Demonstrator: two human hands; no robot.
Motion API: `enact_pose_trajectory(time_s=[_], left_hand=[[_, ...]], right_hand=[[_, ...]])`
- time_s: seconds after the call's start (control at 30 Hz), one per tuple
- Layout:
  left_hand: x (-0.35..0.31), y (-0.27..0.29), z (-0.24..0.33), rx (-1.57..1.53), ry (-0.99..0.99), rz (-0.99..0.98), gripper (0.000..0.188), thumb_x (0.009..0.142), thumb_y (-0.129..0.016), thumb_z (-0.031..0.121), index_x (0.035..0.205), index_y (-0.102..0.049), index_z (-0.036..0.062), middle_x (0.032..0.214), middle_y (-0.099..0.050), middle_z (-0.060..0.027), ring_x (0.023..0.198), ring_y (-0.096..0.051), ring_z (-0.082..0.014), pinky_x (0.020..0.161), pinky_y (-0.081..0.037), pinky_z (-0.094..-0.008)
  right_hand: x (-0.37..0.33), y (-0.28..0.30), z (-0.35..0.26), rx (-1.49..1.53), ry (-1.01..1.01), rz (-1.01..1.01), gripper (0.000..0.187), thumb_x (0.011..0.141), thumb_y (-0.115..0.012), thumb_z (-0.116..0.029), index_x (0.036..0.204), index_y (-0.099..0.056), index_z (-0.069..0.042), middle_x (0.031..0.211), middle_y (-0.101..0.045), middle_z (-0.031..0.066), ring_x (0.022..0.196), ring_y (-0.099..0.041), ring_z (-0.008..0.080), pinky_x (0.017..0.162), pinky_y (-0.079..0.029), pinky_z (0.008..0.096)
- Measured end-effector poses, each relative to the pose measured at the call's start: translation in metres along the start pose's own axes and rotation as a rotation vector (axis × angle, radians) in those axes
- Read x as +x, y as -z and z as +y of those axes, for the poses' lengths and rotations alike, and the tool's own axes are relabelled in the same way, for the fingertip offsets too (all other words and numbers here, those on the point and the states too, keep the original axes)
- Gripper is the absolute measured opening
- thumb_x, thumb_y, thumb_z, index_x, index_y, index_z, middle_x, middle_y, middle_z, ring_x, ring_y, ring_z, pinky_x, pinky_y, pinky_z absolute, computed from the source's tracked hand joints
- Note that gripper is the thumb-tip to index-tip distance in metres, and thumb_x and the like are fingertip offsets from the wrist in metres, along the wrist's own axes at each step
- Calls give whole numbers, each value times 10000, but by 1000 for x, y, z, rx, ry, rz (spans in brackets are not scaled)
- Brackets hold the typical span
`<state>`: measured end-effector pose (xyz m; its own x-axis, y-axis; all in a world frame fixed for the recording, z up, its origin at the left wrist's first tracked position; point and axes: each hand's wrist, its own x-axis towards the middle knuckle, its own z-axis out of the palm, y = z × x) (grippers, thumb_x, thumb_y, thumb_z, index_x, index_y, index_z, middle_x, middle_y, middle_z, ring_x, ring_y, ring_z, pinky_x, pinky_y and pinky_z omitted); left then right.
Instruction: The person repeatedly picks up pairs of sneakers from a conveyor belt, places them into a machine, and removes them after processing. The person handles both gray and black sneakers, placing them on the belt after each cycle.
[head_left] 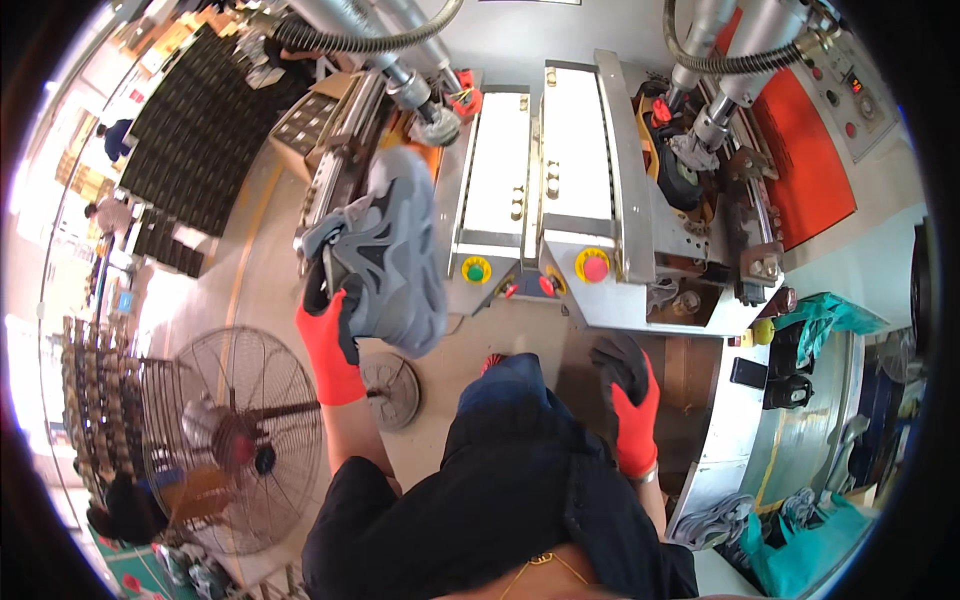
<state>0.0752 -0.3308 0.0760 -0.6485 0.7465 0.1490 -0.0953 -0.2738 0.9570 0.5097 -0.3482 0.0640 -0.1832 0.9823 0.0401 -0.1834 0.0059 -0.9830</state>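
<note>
- Head view: the left hand (335, 335), in a red glove with dark fingers, is closed on a grey shoe (405, 265), gripping it by the collar near the heel.
- The shoe is held up in the air, its toe pointing away from the person and its chunky sole turned to the right; it is left of the machine's two white panels (580, 150) and apart from them.
- The right hand (630, 395), gloved the same way, is low on the right, in front of the machine, its fingers loosely curled; whether it grips anything cannot be told.
- Between the hands and the panels, a green button (476, 270) and a red button (594, 266) sit in yellow rings on the machine front.
- Metal cylinders (405, 85) slant down over the machine's left station, and a dark shoe (680, 185) rests in the right station beneath similar ones.
- A phone (749, 373) lies on the pale counter (730, 425) at the right; grey shoes (712, 522) are heaped near its closer end, next to teal cloth (815, 550).
- A large wire-caged fan (238, 448) stands at the lower left, with an open cardboard box (305, 125) and dark stacked boxes (190, 130) farther off.
</note>
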Motion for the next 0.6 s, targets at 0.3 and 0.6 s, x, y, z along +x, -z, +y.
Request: enact_pose_trajectory(time_s=[0.3,0.6], left_hand=[[-237,-180,81,445,-55,-536,888,730,-801,31,1555,-473,-9,1446,-634,-165,1288,-621,-204,1067,-479,-330],[-363,-355,12,147,-45,-1422,793,889,-789,139,1574,-416,-1,1418,-649,-182,1321,-623,-252,1125,-450,-385]], right_hand=[[-31,49,-15,101,196,3,703,1046,-585,-227,1644,-268,-38,1628,-407,149,1473,-415,259,1203,-340,405],[-171,249,-13,302,258,718,542,1135,-451,-375,1542,-452,-18,1495,-551,120,1375,-508,227,1181,-374,372]])
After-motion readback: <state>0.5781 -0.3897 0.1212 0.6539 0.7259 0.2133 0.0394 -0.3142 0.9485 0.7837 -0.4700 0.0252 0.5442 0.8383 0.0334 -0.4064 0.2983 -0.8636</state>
